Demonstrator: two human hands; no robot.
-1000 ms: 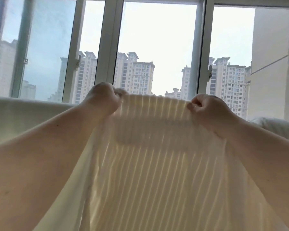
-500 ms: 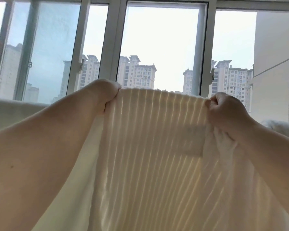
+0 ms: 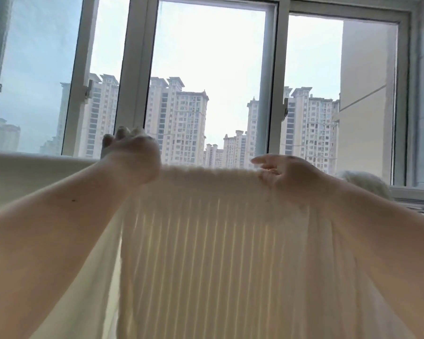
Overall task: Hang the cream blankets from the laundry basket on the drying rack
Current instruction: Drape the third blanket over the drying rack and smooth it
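Both arms reach forward and up toward a window (image 3: 211,69). Ribbed cream blanket (image 3: 213,253) hangs down in the middle of the view, its top edge stretched roughly level between the two hands, light shining through the ribs.

Left hand (image 3: 132,155) sits at the blanket's top left corner, fingers raised and loosely spread above the edge; whether it grips any fabric cannot be told, the hand is blurred. Right hand (image 3: 287,171) is at the top right corner, fingers extended and relaxed, palm over the edge, touching the fabric; no clear pinch visible.

Another cream blanket (image 3: 22,177) hangs at left, just beside the ribbed one, its top edge level below the window. A fluffy white item (image 3: 367,184) shows at right behind the right forearm. Outside: tall apartment towers (image 3: 179,123), pale sky.
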